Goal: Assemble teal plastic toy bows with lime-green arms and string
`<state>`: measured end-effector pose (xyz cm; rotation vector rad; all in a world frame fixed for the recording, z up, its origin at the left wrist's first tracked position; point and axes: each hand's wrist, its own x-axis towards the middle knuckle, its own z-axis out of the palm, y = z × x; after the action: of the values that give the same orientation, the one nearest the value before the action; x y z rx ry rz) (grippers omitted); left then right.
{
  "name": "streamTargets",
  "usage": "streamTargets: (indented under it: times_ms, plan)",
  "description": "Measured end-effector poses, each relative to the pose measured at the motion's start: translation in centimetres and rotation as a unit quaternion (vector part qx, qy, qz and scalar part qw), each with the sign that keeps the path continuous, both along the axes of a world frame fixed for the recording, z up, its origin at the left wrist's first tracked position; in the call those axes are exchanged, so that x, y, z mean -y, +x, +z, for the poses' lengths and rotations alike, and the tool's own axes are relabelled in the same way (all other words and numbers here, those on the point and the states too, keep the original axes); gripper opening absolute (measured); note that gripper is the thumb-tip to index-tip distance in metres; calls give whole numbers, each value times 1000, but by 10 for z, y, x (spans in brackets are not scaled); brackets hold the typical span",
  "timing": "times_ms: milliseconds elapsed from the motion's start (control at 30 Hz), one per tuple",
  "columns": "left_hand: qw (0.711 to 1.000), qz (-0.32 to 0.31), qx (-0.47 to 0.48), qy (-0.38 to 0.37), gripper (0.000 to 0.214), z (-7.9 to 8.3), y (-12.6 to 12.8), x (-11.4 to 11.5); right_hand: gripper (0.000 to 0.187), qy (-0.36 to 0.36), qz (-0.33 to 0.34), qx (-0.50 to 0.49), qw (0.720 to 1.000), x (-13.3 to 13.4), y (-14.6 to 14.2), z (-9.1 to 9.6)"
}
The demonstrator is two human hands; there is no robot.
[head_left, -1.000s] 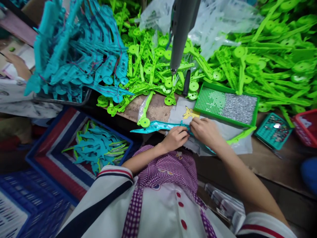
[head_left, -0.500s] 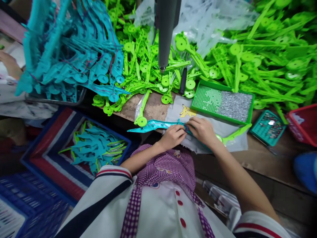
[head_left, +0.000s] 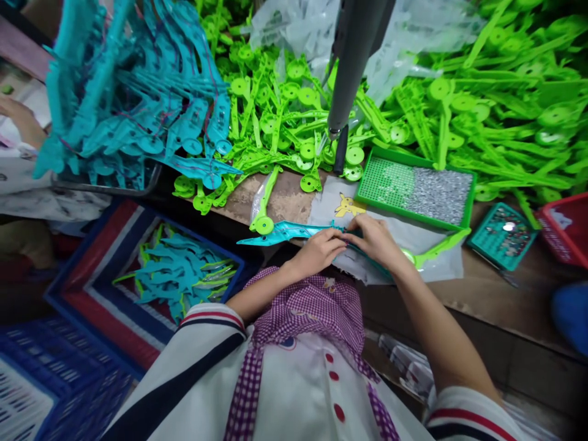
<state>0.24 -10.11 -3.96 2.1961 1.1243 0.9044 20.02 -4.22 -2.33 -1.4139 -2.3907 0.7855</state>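
Driver [head_left: 356, 67], hanging at twelve o'clock, is swinging toward three o'clock compared with a moment ago, while both hands are staying together, suggesting close fingerwork is continuing. Left hand [head_left: 320, 248] is curling closed on the blue piece [head_left: 294, 231], which is stretching from its fingertips toward nine o'clock; right hand [head_left: 375, 240] is bending half-closed over it, its exact grip hidden.

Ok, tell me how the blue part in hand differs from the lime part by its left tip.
The blue part is turquoise, the lime part bright yellow-green. The left hand and right hand are on the blue part; neither touches the lime part. The blue part runs sideways, the lime part mostly forward. Both are long and narrow.
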Motion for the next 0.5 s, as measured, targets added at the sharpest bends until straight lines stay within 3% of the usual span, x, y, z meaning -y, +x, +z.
streamTargets:
  times_ms: [100, 500]
  plan:
    - [999, -19, 2, -41, 14, 6, -3, -4, 20, -2, 3, 7, 1000, -1, -2, -2]
    - [978, 31, 6, -207, 10, 18, 10, -38, 23, -36, 15, -35, 999, -7, 3, -11]
